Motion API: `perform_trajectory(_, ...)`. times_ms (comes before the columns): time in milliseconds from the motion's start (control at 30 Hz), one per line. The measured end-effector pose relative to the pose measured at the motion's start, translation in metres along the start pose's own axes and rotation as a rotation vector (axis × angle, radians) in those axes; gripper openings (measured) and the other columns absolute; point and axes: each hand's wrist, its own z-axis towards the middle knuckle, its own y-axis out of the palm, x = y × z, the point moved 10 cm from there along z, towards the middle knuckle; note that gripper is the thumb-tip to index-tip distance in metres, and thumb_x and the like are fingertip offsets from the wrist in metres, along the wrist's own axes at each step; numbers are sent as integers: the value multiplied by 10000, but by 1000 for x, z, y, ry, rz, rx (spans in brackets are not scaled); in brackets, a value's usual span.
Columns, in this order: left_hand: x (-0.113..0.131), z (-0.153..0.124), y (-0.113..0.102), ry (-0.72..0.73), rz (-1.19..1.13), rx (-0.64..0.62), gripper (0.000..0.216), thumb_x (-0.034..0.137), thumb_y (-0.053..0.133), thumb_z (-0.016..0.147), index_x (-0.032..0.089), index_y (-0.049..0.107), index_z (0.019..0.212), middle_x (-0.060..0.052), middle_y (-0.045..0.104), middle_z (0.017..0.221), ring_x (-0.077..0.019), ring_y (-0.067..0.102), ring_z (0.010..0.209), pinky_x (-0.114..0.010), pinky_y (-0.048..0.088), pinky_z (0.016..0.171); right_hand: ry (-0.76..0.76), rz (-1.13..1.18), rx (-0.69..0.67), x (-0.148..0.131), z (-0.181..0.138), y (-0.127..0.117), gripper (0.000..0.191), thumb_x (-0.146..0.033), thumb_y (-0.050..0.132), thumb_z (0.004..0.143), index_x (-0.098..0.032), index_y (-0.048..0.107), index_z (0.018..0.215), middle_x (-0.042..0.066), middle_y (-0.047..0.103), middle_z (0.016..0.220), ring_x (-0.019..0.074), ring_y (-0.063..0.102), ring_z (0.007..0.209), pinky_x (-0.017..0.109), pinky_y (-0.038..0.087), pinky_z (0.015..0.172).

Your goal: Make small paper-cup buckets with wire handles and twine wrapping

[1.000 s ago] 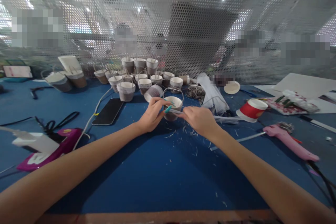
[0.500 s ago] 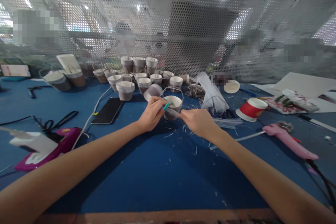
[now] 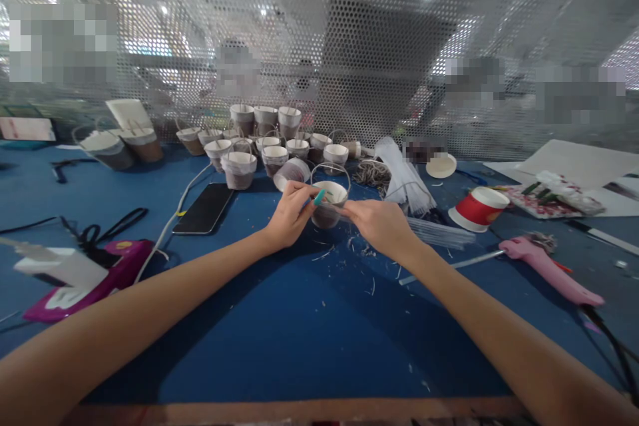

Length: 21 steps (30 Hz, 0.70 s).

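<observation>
In the middle of the frame, a small handled bucket (image 3: 326, 217) stands upright, its lower body brownish-grey, its rim and interior white, with a thin handle arching above. The left hand (image 3: 288, 214) and right hand (image 3: 383, 227) pinch a translucent strip (image 3: 442, 233) along its near side, fingers narrow; the strip's glossy, flat tail runs right of centre.

I have a bucket (image 3: 325, 218) on the table (image 3: 319, 339) between left hand (image 3: 289, 214) and right hand (image 3: 380, 227), more buckets (image 3: 239, 172) behind it. Phone (image 3: 204, 210) and power strip (image 3: 130, 265) lie left; right, a cup (image 3: 479, 210), then a glue gun (image 3: 552, 267). What looks from here like twine (image 3: 372, 174) lies behind the right hand.
</observation>
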Motion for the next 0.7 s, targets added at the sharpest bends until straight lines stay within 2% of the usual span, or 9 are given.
perform_trajectory(267, -3, 0, -2, -6, 13, 64, 184, 231, 444, 942, 182, 605, 1016, -48, 621, 879, -181, 510, 894, -339, 482, 799, -14, -10, -7, -2, 2, 1, 344, -337, 373, 983, -162, 621, 822, 27, 631, 638, 126, 519, 553, 253, 196, 453)
perform_trajectory(467, -10, 1, -4, -43, -32, 120, 172, 256, 479, 934, 198, 636, 974, -28, 602, 824, -156, 522, 837, -292, 484, 749, -21, 8, 10, 1, 4, 0, 330, -334, 385, 981, -164, 613, 814, 33, 636, 674, 141, 545, 613, 261, 198, 468)
perform_trajectory(700, -14, 2, -2, -95, -110, 84, 176, 279, 522, 917, 199, 656, 999, -25, 637, 799, -150, 516, 796, -276, 465, 727, -8, 81, -33, 3, 5, 5, 312, -275, 383, 978, -161, 609, 795, 13, 595, 616, 118, 515, 561, 256, 215, 465)
